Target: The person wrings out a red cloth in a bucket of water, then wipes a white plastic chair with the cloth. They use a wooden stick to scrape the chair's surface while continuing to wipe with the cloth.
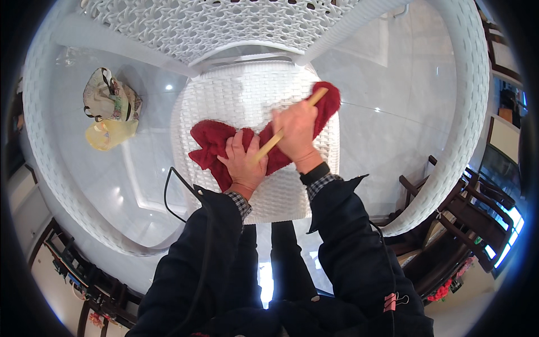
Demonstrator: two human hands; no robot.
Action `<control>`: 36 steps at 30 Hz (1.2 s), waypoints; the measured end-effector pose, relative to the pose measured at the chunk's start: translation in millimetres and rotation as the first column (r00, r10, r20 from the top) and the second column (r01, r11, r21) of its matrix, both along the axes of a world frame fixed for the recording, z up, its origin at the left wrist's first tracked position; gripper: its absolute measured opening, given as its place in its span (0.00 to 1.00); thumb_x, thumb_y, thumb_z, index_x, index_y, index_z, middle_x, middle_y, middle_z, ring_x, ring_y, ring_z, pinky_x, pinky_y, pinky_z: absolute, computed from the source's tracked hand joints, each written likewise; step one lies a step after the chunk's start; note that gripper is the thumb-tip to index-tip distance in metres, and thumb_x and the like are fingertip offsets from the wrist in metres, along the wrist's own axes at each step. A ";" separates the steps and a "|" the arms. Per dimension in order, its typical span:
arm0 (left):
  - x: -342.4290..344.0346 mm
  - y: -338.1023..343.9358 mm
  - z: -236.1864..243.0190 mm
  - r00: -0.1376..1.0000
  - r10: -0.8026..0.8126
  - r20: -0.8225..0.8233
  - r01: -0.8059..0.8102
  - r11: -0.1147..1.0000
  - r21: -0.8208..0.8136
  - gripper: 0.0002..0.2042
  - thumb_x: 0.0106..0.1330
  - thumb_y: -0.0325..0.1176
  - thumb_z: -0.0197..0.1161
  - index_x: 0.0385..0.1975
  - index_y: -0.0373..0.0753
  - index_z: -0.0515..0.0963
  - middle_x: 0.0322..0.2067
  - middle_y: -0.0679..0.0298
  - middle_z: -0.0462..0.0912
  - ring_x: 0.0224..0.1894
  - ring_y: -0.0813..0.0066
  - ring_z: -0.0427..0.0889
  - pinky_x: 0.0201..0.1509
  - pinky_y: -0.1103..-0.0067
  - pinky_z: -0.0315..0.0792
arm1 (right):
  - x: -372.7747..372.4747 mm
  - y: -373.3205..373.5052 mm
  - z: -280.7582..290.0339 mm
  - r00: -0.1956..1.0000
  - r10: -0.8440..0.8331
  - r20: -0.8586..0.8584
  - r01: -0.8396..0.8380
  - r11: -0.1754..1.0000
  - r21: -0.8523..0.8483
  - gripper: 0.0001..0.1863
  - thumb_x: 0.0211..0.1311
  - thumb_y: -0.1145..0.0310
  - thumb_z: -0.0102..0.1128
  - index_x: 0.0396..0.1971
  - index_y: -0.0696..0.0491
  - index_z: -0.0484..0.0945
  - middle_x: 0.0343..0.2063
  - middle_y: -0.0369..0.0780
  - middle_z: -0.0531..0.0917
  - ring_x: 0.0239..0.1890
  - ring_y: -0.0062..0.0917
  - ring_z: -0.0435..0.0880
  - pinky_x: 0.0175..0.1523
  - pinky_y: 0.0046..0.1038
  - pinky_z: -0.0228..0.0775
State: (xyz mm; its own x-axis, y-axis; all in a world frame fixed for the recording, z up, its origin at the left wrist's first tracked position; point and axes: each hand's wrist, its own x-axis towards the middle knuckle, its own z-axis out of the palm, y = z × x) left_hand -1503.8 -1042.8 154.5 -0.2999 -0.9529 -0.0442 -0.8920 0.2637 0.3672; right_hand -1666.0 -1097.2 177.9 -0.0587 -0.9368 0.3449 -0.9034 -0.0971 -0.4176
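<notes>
A red plush cloth (210,137) lies bunched across the white woven chair seat (241,92), reaching from its left side to its upper right edge. My left hand (247,163) presses on the cloth with bent fingers and grips folds of it. A light wooden stick (271,145) slants over the cloth, its lower end beside my left hand. Wrapped round the stick's middle is my right hand (296,129), slightly blurred. The stick's upper end rests over the rounded end of the cloth at the upper right. What lies under the cloth is hidden.
The chair's white woven armrests (469,84) curve around both sides, with a lattice backrest (224,25) ahead. A patterned bag (112,98) and a yellow piece (109,133) are on the grey tiled floor at left. Dark wooden furniture (466,208) stands at right.
</notes>
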 end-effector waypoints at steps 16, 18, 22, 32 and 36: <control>-0.7 2.0 -4.4 1.000 0.012 -0.007 -0.012 1.000 -0.022 0.19 0.59 0.45 0.63 0.50 0.50 0.80 0.62 0.56 0.66 0.63 0.49 0.63 0.57 0.36 0.55 | -13.5 15.4 0.4 0.990 0.115 0.086 -0.110 0.992 -0.062 0.12 0.52 0.69 0.65 0.13 0.48 0.72 0.16 0.35 0.68 0.28 0.31 0.69 0.37 0.37 0.55; 0.3 2.3 -4.6 1.000 0.014 -0.001 -0.014 1.000 -0.026 0.19 0.60 0.47 0.62 0.50 0.50 0.80 0.62 0.56 0.66 0.63 0.49 0.63 0.58 0.36 0.55 | 9.8 9.0 -1.8 0.964 0.209 0.167 -0.199 0.977 -0.075 0.13 0.51 0.69 0.66 0.13 0.48 0.72 0.17 0.35 0.69 0.29 0.32 0.70 0.38 0.37 0.56; 1.2 -0.5 -5.0 1.000 0.005 -0.021 -0.007 0.997 -0.082 0.19 0.60 0.47 0.62 0.49 0.51 0.80 0.61 0.58 0.68 0.61 0.50 0.65 0.54 0.36 0.57 | 14.7 12.0 -2.5 0.961 0.197 0.195 -0.193 0.980 -0.041 0.15 0.55 0.72 0.65 0.13 0.51 0.70 0.17 0.37 0.69 0.29 0.33 0.70 0.40 0.38 0.59; -0.4 -2.0 0.3 0.998 0.009 -0.068 -0.014 0.997 -0.075 0.18 0.57 0.44 0.66 0.48 0.51 0.80 0.61 0.60 0.68 0.62 0.52 0.65 0.53 0.36 0.58 | 6.6 18.1 3.2 0.938 0.069 0.340 -0.029 0.992 -0.122 0.14 0.52 0.76 0.66 0.15 0.53 0.69 0.19 0.39 0.69 0.28 0.36 0.68 0.38 0.37 0.59; 0.1 -2.3 1.6 0.999 0.004 -0.050 -0.006 0.999 -0.042 0.18 0.58 0.44 0.66 0.49 0.52 0.80 0.61 0.60 0.68 0.62 0.51 0.65 0.53 0.36 0.58 | 7.3 25.5 10.4 0.857 0.111 0.503 -0.051 0.990 -0.131 0.12 0.53 0.78 0.63 0.17 0.56 0.69 0.22 0.41 0.70 0.31 0.38 0.71 0.41 0.39 0.65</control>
State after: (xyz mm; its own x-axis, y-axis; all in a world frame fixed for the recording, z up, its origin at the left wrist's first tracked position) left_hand -1503.6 -1045.1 156.1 -0.2957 -0.9552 0.0107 -0.8743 0.2751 0.3999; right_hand -1658.6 -1071.7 188.3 -0.1788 -0.9043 0.3876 -0.5555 -0.2324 -0.7984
